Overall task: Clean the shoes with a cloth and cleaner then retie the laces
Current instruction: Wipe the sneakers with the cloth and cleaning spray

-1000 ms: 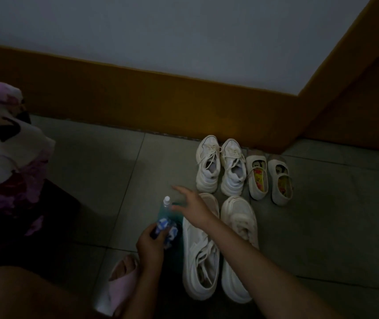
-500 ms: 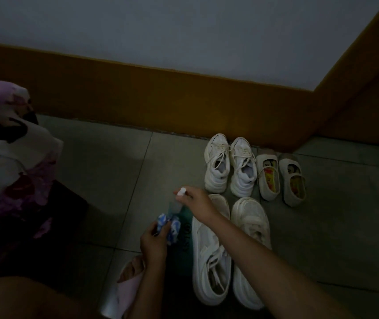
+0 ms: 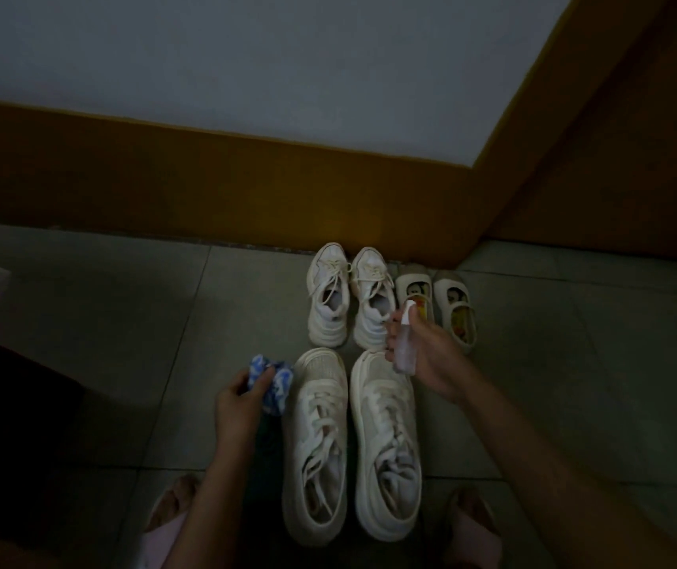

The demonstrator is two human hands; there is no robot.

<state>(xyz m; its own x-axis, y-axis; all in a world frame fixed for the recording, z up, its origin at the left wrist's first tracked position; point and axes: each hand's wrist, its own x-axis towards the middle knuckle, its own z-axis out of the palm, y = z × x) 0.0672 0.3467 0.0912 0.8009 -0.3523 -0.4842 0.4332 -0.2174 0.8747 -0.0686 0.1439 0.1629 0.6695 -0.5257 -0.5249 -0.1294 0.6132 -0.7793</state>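
The right hand (image 3: 431, 359) wraps round the spray bottle (image 3: 404, 347), which stands tall, white top at 12 o'clock. It sits at the hand's 9 o'clock, by the right shoe (image 3: 386, 441) toe. The left hand (image 3: 238, 404) squeezes the blue cloth (image 3: 273, 381), poking out at 1 o'clock.

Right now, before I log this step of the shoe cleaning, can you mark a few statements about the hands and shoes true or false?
1. The left hand holds the blue-and-white cloth. True.
2. The right hand is empty. False: it grips a clear spray bottle.
3. The large sneakers lie nearest the person. True.
4. The cloth lies on the large sneakers. False: it is held beside them, at their left.
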